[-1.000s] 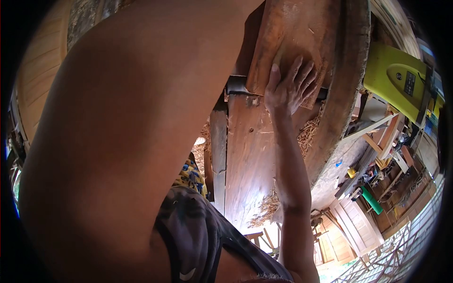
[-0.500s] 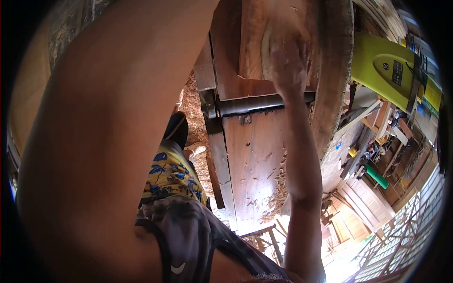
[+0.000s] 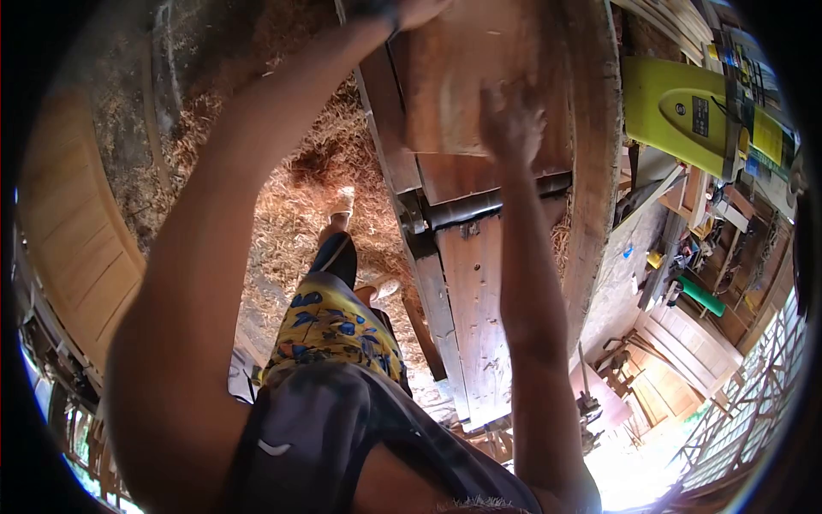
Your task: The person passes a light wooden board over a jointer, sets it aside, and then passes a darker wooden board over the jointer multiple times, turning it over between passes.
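Observation:
A thick wooden board lies on the wooden bed of a machine, its near end just short of a dark cylinder set across the bed. My right hand is on the board near that end, thumb to the left and fingers curled, somewhat blurred. At the top edge, my left hand reaches over the board's far left part. The frame edge cuts off its fingers, and a dark band circles the wrist. A long upright wooden plank runs along the bed's right side.
Wood shavings cover the floor left of the bed, around my feet. A yellow-green machine housing stands at the right. Beyond it are a cluttered bench and a green cylinder. A panelled wooden door is at the far left.
My left arm has swung up and away from the camera, bringing its wrist into view. The right hand stays on the board. The view has shifted, showing more floor at left.

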Demonstrator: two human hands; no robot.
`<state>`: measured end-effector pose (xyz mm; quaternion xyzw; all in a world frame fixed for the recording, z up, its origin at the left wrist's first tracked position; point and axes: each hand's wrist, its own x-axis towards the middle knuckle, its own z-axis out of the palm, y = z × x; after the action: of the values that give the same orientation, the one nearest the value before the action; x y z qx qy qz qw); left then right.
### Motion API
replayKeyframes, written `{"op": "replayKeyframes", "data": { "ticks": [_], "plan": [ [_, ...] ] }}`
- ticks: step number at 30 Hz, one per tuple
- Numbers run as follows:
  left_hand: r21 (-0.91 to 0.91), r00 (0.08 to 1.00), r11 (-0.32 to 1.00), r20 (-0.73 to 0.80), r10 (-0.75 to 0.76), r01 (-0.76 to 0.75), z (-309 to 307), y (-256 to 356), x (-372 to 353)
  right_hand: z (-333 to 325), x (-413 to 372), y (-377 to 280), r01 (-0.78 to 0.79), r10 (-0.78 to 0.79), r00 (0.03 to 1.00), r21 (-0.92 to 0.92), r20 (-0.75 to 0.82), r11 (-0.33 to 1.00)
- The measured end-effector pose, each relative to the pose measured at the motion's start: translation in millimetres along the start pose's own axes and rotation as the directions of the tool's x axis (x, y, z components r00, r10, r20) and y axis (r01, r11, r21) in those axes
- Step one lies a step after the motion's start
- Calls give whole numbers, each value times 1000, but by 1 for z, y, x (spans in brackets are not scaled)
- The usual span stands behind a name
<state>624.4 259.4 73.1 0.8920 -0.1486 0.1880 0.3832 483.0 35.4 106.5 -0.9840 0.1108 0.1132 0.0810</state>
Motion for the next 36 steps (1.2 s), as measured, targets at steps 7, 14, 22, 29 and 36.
{"op": "replayKeyframes", "data": {
  "ticks": [7, 14, 22, 29, 36],
  "plan": [
    [68, 428, 535, 519, -740, 842, -140, 18, -150, -8, -139, -100, 94, -146, 982, 363, 119, 927],
    [328, 355, 610, 581, -733, 722, -174, -49, -181, 19, -294, -57, 269, -533, 749, 555, 393, 787],
    [457, 362, 669, 591, -721, 585, -180, 31, -258, 37, -411, 59, 76, -434, 660, 521, 613, 850],
    [319, 391, 549, 442, -807, 773, -176, 200, -310, 66, -436, 78, -621, -199, 725, 751, 659, 226],
    [-183, 625, 620, 451, -637, 763, -106, 349, -408, 29, -412, 98, -505, -57, 709, 449, 703, -737]
  ]
}}
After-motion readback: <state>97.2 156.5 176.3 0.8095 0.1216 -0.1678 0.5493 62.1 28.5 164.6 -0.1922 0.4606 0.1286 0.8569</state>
